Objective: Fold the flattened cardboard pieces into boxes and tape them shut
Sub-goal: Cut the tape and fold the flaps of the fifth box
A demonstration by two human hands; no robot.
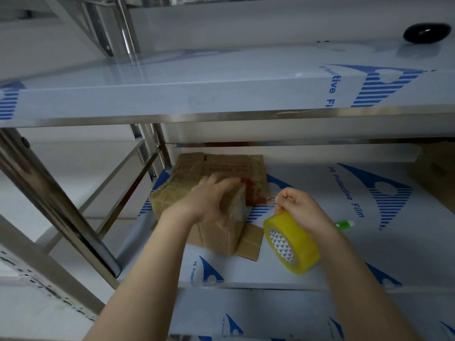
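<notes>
A folded brown cardboard box (216,238) stands on the lower shelf (344,254), glossy with clear tape. My left hand (209,200) lies over its top with the fingers curved over the far right edge. My right hand (299,205) grips a yellow roll of packing tape (291,242) just right of the box, lifted off the shelf. A stretch of clear tape seems to run from the roll to the box top. Flattened cardboard pieces (236,168) with red print lie behind and under the box.
An upper shelf (221,94) covered in blue-printed protective film overhangs the work area. Steel posts (56,205) stand at the left. A green and white marker (344,223) lies right of my hand. Another brown box (435,173) sits far right; a black knob (427,33) rests above.
</notes>
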